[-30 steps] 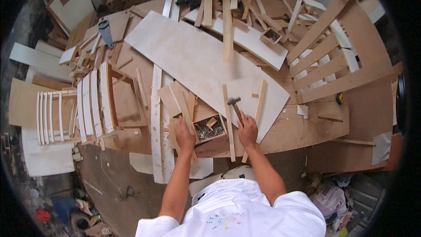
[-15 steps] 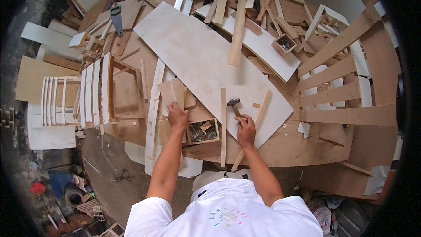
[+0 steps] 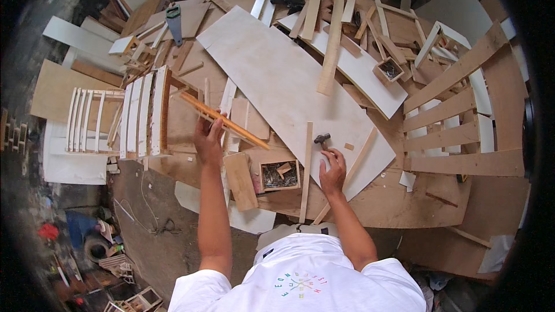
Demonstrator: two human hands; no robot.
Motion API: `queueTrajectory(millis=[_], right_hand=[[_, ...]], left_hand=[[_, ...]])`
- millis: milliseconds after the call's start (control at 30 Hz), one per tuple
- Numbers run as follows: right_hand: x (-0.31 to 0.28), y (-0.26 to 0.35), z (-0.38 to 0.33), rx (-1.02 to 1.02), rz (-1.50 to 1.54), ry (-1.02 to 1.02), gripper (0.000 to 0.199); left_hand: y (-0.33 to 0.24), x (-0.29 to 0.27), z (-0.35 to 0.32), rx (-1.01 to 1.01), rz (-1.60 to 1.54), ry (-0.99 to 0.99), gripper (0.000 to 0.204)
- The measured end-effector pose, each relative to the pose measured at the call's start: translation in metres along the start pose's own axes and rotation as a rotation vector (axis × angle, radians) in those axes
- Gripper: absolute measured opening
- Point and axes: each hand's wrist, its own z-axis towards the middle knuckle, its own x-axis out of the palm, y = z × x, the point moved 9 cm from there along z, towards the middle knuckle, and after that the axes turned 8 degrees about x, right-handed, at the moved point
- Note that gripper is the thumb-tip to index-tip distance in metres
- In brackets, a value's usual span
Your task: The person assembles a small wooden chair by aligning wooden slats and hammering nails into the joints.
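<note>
My left hand [image 3: 209, 141] is closed around a long orange-brown wooden strip [image 3: 231, 125], raised and slanting down to the right above the bench. My right hand [image 3: 332, 174] is over a white board [image 3: 283, 75], fingers apart, with the fingertips by the handle of a small hammer [image 3: 322, 138]. The hammer's dark head rests on the board; part of its handle is hidden by the fingers. Between my hands is an open wooden box [image 3: 280, 174] of nails with a wood scrap on top. A flat wood block [image 3: 240, 181] lies left of the box.
A slatted white wooden frame [image 3: 144, 112] stands at the left, and a larger slatted frame [image 3: 457, 121] at the right. A handsaw [image 3: 173, 23], loose strips and another small nail box [image 3: 388, 70] lie farther back. Two thin battens, one a pale batten [image 3: 306, 173], cross the board's near end.
My left hand has risen and moved left, now with the wooden strip in it. My right hand's fingers have loosened from the hammer handle. The view has shifted slightly.
</note>
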Motion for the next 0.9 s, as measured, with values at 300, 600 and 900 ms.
queueTrajectory(millis=[300, 600, 900], right_hand=[[0.079, 0.137, -0.078, -0.017, 0.700, 0.724, 0.044], [0.137, 0.191, -0.202, 0.290, 0.836, 1.195, 0.048], [0.201, 0.203, -0.288, 0.200, 0.512, 0.839, 0.042]], left_hand=[[-0.028, -0.056, -0.107, -0.084, -0.400, -0.124, 0.043], [-0.039, -0.180, -0.145, -0.138, -0.545, -0.066, 0.048], [-0.042, -0.303, -0.167, -0.294, -0.665, -0.006, 0.050]])
